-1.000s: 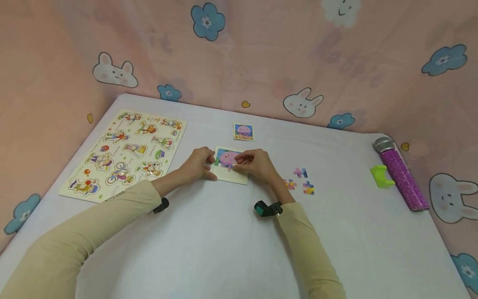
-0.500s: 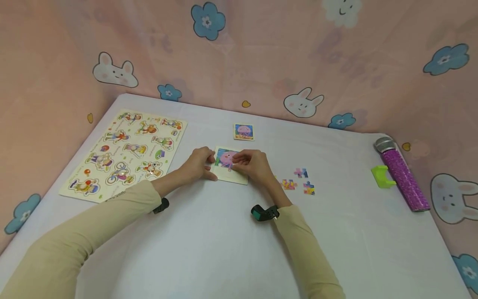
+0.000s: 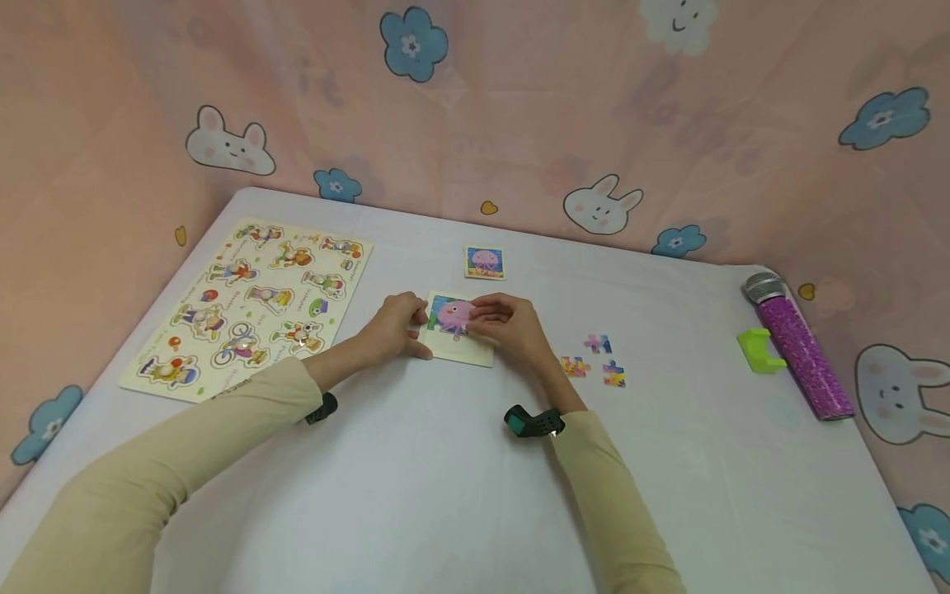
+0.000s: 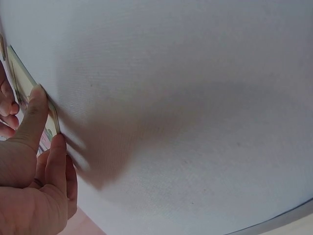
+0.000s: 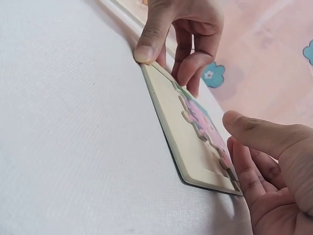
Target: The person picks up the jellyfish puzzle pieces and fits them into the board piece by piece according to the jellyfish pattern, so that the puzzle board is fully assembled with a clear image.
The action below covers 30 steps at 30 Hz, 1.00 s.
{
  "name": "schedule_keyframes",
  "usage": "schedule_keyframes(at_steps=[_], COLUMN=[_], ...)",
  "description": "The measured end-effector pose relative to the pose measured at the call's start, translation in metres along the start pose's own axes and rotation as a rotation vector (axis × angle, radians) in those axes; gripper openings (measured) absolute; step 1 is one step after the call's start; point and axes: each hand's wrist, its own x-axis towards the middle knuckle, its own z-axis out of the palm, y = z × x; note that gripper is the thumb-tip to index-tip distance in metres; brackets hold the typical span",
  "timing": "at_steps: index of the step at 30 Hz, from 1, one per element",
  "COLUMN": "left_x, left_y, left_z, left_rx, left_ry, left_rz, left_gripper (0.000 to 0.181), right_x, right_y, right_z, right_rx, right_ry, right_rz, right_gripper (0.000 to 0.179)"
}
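A small cream jigsaw board (image 3: 463, 352) lies on the white table between both hands. Joined puzzle pieces (image 3: 451, 314) with a pink sea creature fill its far part; the near strip is bare. My left hand (image 3: 391, 330) holds the board's left side, thumb (image 5: 145, 53) on the near corner and fingers toward the far edge. At the right side is my right hand (image 3: 514, 328), its fingertips right at the board's edge. In the right wrist view its thumb (image 5: 249, 126) stands apart from the fingers, with nothing between them. Three loose jigsaw pieces (image 3: 597, 343) lie to the right.
Behind the board sits a small picture card (image 3: 485, 261) with a similar pink creature. A large picture board (image 3: 270, 276) covers the table's left. Far right are a purple glitter microphone (image 3: 805, 355) and a green plastic piece (image 3: 760, 351). A printed pink curtain (image 3: 490, 107) hangs behind.
My right hand has shifted slightly right, showing more of the pink picture. The left hand and the board stay where they were.
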Motion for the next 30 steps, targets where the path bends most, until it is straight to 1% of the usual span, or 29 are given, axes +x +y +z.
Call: schedule_keyframes(at_steps=[5,10,15,20,27,30], left_x=[0.0,-0.002,-0.003,-0.004,-0.002,-0.001], left_y=[0.001,0.001,0.002,0.004,0.005,0.006], left_z=[0.0,0.0,0.0,0.0,0.0,0.0], left_rx=[-0.01,-0.019,-0.015,0.007,0.01,0.014], left_ry=[0.002,0.004,0.006,0.006,0.004,0.007], left_rz=[0.003,0.003,0.004,-0.01,-0.04,-0.034], left_gripper=[0.047,0.049,0.048,0.046,0.046,0.046], right_x=[-0.002,-0.005,-0.013,-0.022,-0.033,-0.039], right_y=[0.001,0.003,0.005,0.008,0.014,0.015], right_z=[-0.008,-0.018,-0.03,-0.046,-0.073,-0.084], right_rx=[0.049,0.047,0.03,0.015,0.001,-0.002], right_ry=[0.03,0.05,0.074,0.12,0.178,0.195], right_rz=[0.016,0.037,0.053,0.088,0.095,0.109], right_gripper=[0.036,0.037,0.037,0.038,0.042,0.044])
